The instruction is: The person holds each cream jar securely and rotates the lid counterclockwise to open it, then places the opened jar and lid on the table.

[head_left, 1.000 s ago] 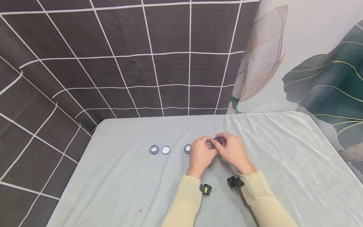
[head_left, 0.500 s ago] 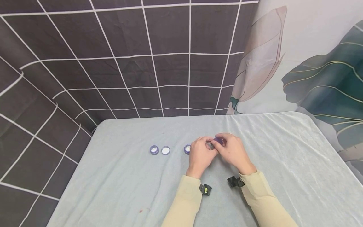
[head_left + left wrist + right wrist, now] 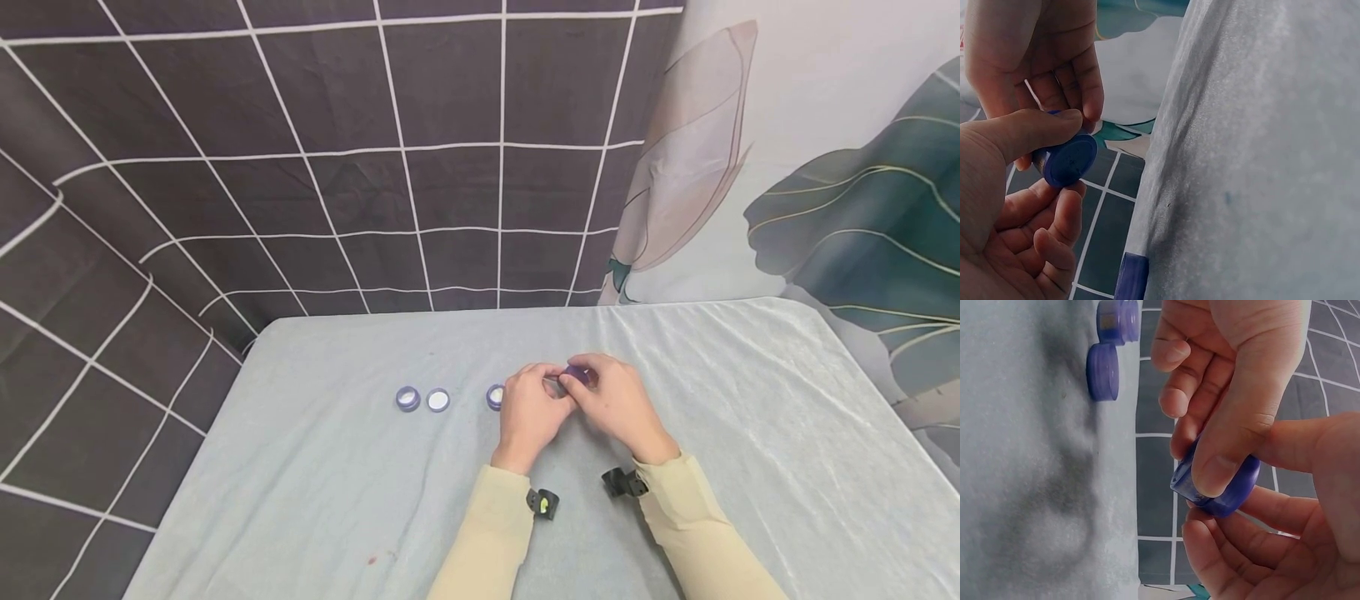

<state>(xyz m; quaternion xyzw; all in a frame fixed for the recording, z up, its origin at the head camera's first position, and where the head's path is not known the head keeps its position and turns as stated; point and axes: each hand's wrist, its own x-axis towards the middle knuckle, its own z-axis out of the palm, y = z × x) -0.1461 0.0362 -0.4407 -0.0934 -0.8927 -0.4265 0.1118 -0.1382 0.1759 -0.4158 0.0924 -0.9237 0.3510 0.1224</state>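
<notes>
My left hand and right hand meet over the right half of the table, both pinching one small purple jar. The left wrist view shows its flat round end turned toward the camera. From the right wrist view, the left thumb presses on the jar's side, while right-hand fingers grip its other, purple end. Just left of my hands stands an open purple jar with a white inside, partly covered by the left hand.
Further left on the pale cloth-covered table sit another open purple jar and a round lid with a white inside. A threaded jar and a cap show in the right wrist view. Dark checked cloth hangs behind.
Both hands stay in place around the held jar. The whole head view has shifted very slightly.
</notes>
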